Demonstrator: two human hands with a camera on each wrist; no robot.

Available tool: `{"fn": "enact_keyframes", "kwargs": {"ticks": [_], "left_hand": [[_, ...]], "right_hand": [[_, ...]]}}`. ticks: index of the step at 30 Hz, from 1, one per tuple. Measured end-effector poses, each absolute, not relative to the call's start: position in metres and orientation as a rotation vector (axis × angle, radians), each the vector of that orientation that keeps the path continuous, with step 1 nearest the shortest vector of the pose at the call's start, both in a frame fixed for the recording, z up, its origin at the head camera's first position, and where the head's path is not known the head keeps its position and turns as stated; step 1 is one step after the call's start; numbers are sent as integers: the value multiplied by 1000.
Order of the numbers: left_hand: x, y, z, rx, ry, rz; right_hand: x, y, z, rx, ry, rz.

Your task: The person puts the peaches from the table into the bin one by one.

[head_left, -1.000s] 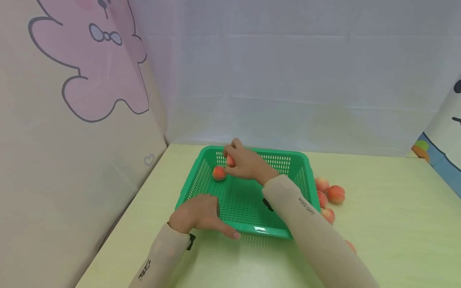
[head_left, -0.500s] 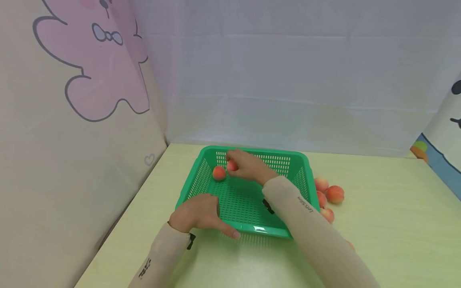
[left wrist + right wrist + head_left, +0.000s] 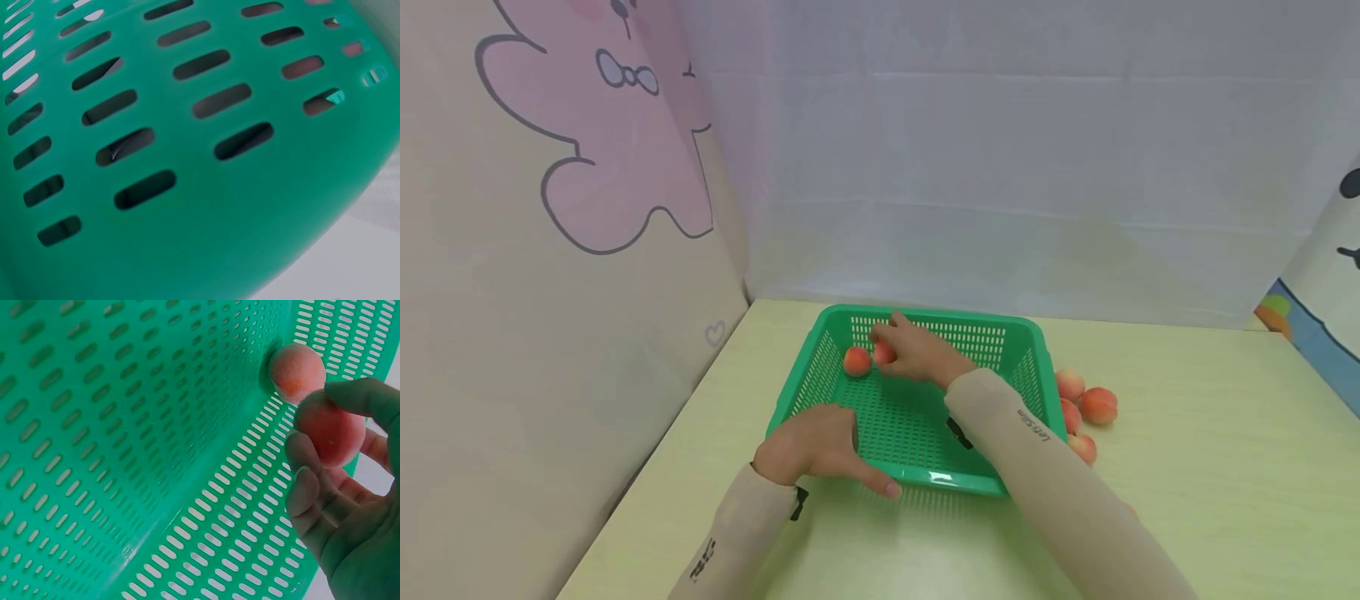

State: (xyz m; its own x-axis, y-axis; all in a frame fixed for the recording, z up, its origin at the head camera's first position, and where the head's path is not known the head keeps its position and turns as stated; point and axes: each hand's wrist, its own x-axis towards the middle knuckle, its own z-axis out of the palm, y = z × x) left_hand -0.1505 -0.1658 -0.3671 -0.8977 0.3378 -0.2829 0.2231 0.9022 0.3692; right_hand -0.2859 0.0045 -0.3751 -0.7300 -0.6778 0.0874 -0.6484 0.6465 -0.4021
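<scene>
The right hand pinches a peach inside the basket; another peach lies just beyond its fingers. Placing seems the step; next calls for gentle loosening. Left hand's fingers I cannot tell.

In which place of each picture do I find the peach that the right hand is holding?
Head: the held peach is near the middle, left of the right hand.
Left wrist: it is not visible.
Right wrist: the held peach is right of centre, partly covering another peach.
Shared landmark: the green basket, in all three views.
</scene>
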Motion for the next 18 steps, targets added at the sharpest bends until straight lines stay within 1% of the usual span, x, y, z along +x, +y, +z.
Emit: {"fn": "enact_keyframes", "kwargs": {"ticks": [18], "left_hand": [[-151, -164, -369, 429, 2718, 464]], "right_hand": [[-292, 3, -383, -1164, 2745, -529]]}}
